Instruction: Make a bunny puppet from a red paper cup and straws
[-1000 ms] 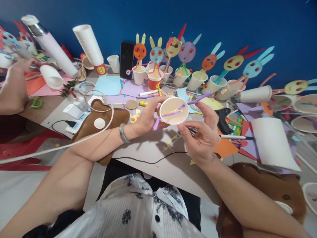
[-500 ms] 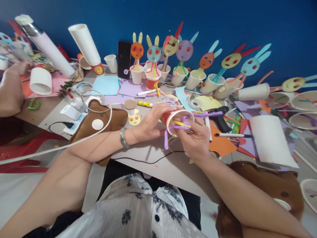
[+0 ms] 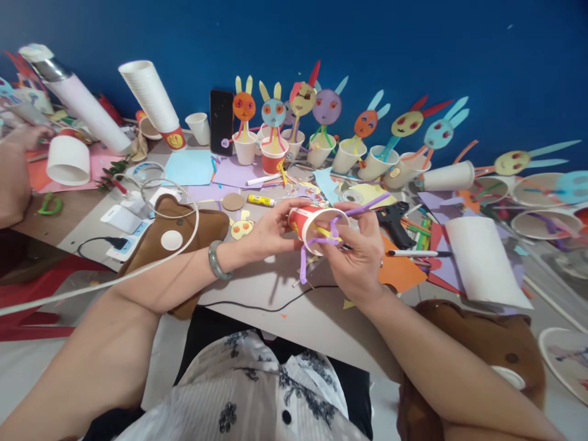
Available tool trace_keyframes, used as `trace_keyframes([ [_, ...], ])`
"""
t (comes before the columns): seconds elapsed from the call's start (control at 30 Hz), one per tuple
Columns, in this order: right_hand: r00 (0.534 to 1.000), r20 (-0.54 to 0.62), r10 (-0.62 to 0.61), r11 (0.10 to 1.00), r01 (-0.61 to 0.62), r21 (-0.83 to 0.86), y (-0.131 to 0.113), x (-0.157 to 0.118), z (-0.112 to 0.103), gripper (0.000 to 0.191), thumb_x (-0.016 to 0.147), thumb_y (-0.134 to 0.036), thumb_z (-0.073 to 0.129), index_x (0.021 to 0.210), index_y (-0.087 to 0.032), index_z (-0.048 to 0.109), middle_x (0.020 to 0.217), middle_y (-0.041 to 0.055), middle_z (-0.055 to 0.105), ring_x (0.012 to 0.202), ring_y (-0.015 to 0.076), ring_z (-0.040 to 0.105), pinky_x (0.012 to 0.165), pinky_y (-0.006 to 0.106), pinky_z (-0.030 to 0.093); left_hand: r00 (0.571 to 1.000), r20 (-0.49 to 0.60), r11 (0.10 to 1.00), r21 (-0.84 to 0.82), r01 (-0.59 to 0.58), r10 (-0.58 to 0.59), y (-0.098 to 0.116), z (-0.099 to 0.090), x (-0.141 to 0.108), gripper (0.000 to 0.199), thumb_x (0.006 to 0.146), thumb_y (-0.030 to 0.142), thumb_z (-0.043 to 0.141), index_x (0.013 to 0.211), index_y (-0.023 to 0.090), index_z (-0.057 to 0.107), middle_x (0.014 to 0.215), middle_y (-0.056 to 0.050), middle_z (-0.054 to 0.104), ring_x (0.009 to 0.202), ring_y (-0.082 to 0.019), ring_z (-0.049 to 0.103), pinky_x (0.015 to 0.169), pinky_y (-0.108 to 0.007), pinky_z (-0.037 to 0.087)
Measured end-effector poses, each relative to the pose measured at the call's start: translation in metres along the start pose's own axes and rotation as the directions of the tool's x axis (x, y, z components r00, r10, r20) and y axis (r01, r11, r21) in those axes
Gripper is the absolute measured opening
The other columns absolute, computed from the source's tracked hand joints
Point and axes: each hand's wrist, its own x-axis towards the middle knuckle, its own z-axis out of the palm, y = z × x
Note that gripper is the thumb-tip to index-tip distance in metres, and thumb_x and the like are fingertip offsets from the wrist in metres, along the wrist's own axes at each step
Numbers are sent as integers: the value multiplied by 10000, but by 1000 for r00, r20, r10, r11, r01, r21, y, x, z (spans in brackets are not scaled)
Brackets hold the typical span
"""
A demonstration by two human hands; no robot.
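My left hand [image 3: 271, 229] is closed around the base of a red paper cup [image 3: 298, 219], which lies tilted with its white rim toward my right hand. Purple and yellow pipe cleaners [image 3: 324, 233] sit in the cup's mouth. One purple end bends down over the rim, and another sticks out to the upper right. My right hand [image 3: 356, 254] pinches the pipe cleaners at the mouth, its fingertips partly inside the cup. Beyond my left wrist, a yellow paper face with ears [image 3: 241, 228] lies on the table.
Several cups with paper rabbit faces [image 3: 327, 107] line the blue wall. A black glue gun [image 3: 395, 225], a marker [image 3: 418, 253] and orange paper [image 3: 402, 269] lie at right. Left are a white cable [image 3: 195, 226], a power strip [image 3: 131, 239], stacked cups [image 3: 151, 98] and another person's arm [image 3: 16, 171].
The view has shifted a little, so the scene sits lower and further left. My left hand has slipped back toward the cup's base, showing more red. My right hand still grips the pipe cleaners.
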Motion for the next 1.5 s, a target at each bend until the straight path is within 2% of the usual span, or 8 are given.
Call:
trace_keyframes([
  [0.13,997,-3,-72,990,71,-123,1,2,-1,43,913,-323,775,918,-300,811,1260,66,727,1096,309,677,964,532,502,1000,0,998,-62,21,-21,-1,0,1,813,715,401,991,1410,256,595,1397,-124,688,1219,-269,698,1054,-430,591],
  [0.3,990,-21,-142,978,137,-156,2,5,-3,25,895,-286,797,879,-306,796,1320,64,738,1169,360,662,990,571,435,997,0,989,-125,74,-74,3,1,2,795,702,334,990,1390,257,599,1367,-109,691,1160,-238,716,1031,-407,597],
  [0.4,994,5,-109,987,109,-114,2,8,-5,38,895,-290,801,901,-325,812,1363,58,718,1229,386,641,1018,593,420,992,-21,975,-186,120,-126,6,2,1,798,691,282,981,1388,260,594,1349,-98,689,1160,-229,706,1020,-388,596],
  [0.63,999,25,-24,1000,24,-3,6,8,-4,72,931,-298,759,886,-288,814,1343,66,726,1203,323,686,1010,543,520,959,-46,926,-278,256,-279,11,1,2,685,718,190,917,1348,222,650,1323,-100,710,1141,-218,697,978,-365,584],
  [0.9,999,41,25,994,-29,104,3,6,-2,113,942,-246,720,947,-289,825,1243,71,774,1210,303,702,1014,508,565,970,-68,943,-260,207,-232,13,-1,5,550,794,218,869,1326,219,733,1354,-94,752,1269,-253,687,1124,-422,535],
  [1.07,1000,23,17,995,-19,101,3,5,-4,96,938,-267,741,964,-286,832,1286,76,768,1183,297,715,1009,503,570,969,-84,959,-189,212,-231,16,-1,2,576,822,224,866,1378,221,717,1409,-108,738,1278,-260,689,1086,-417,576],
  [1.3,998,-16,59,996,-58,69,7,5,-5,51,923,-303,759,926,-285,806,1290,62,766,1167,312,716,1017,535,545,987,-53,974,-174,142,-153,9,-4,2,610,835,368,901,1401,242,711,1392,-121,746,1262,-290,707,1083,-467,586],
  [1.5,998,-28,59,996,-57,68,5,7,-4,90,950,-339,740,932,-280,805,1313,65,757,1156,306,717,1007,535,552,983,-66,971,-179,157,-171,8,-7,1,600,833,322,901,1400,249,721,1345,-101,770,1182,-240,728,1027,-397,605],
])
